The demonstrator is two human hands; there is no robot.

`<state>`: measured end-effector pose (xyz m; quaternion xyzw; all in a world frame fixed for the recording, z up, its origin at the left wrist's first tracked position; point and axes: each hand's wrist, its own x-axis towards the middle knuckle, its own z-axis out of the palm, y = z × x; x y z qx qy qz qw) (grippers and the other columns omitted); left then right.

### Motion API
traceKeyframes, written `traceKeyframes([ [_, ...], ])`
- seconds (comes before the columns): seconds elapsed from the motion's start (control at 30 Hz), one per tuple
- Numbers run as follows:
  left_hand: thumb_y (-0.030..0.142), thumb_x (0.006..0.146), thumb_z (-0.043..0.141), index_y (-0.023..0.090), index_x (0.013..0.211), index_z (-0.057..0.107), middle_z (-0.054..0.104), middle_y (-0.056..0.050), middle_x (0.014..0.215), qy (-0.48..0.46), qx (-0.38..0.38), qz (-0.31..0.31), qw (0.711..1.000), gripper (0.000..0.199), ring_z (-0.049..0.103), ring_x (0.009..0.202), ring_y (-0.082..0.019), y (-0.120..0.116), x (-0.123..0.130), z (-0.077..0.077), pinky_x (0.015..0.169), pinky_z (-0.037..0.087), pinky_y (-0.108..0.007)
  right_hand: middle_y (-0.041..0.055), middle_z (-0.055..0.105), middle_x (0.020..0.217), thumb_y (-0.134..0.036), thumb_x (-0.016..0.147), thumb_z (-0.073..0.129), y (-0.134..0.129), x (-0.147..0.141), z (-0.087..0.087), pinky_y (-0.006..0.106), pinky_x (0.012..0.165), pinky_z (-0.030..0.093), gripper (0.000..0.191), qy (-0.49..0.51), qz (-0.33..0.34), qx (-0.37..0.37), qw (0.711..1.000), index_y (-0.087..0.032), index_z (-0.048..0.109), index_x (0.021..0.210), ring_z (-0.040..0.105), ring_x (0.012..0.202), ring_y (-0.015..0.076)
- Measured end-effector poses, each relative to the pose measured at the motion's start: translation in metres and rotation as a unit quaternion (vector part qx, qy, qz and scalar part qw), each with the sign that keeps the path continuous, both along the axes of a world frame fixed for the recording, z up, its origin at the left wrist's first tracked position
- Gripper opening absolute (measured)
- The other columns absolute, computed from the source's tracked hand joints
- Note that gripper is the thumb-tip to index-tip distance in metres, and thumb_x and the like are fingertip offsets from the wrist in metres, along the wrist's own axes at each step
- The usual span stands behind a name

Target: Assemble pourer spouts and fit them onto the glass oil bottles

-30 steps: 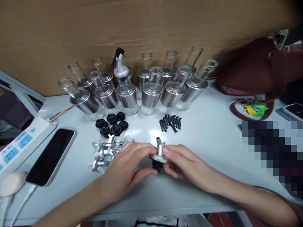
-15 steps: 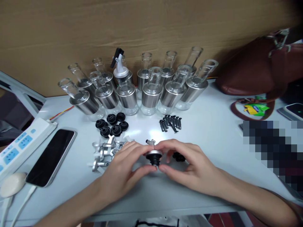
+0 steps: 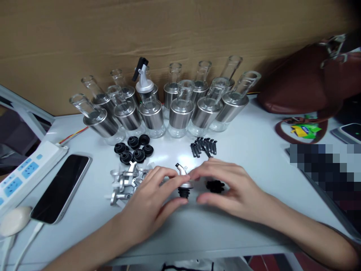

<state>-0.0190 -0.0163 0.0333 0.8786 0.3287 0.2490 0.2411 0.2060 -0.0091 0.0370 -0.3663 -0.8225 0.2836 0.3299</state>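
Observation:
My left hand [image 3: 153, 195] pinches a bottle pourer [image 3: 184, 192] between thumb and fingers. The pourer has a silver spout pointing up and a ribbed black stopper below. Close on its right is my right hand [image 3: 229, 184], fingers and thumb apart; its fingertips are near the silver collar, and I cannot tell if they touch. Small black round parts [image 3: 215, 186] lie beneath that hand. Silver spouts [image 3: 126, 180] are heaped beside my left hand, partly hidden by it. Behind lie several black ribbed stoppers [image 3: 138, 155] and black levers [image 3: 203, 146].
Glass bottles with steel sleeves [image 3: 180, 113] stand in rows at the back; one carries a fitted pourer [image 3: 144, 81]. A phone [image 3: 60, 188] and a power strip [image 3: 25, 169] lie at left. At right are a brown bag [image 3: 301, 82] and a green-yellow packet [image 3: 306, 130].
My right thumb and fingers have come off the pourer's stopper and spread slightly to the right. The pourer has turned in my left hand, its spout now more upright.

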Motion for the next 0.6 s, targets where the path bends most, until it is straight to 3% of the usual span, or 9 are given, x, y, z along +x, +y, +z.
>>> traceKeyframes([
  [0.13,0.024,0.096,0.049,0.021,0.120,0.050,0.060,-0.006,0.107,0.001,0.015,0.011,1.000,0.025,0.058,0.099,-0.017,0.000,0.000,-0.001,0.084,0.049,-0.030,0.0065,0.071,0.083,-0.020,0.094,0.048,0.023,0.027,0.001,0.033,0.069,0.049,0.015,-0.123,-0.115,0.102,0.981,-0.019,0.063,0.093,0.064,0.071,0.0190],
  [0.3,0.019,0.096,0.047,0.019,0.119,0.051,0.064,-0.006,0.108,-0.001,0.035,-0.002,0.999,0.023,0.061,0.101,-0.016,0.001,0.000,-0.002,0.086,0.049,-0.029,0.0092,0.066,0.088,-0.015,0.089,0.044,0.041,0.049,-0.010,0.033,0.071,0.048,0.024,-0.233,-0.030,0.061,0.970,-0.019,0.067,0.092,0.063,0.080,0.0220],
  [0.47,0.007,0.093,0.045,0.020,0.120,0.054,0.055,-0.008,0.122,-0.030,0.027,-0.001,0.999,0.032,0.059,0.107,-0.011,-0.001,-0.002,-0.008,0.088,0.049,-0.020,0.0072,0.065,0.078,-0.031,0.085,0.058,0.037,0.042,-0.015,0.032,0.061,0.043,0.016,-0.323,-0.091,0.010,0.942,-0.017,0.063,0.091,0.062,0.070,0.0233],
  [0.6,0.005,0.091,0.047,0.019,0.119,0.055,0.054,-0.007,0.120,-0.046,0.021,0.010,0.999,0.032,0.059,0.107,-0.010,-0.001,-0.002,-0.011,0.089,0.049,-0.017,0.0043,0.062,0.069,-0.023,0.088,0.052,0.036,0.040,-0.016,0.030,0.057,0.038,0.011,-0.347,-0.108,0.002,0.932,-0.019,0.058,0.079,0.058,0.062,0.0200],
])
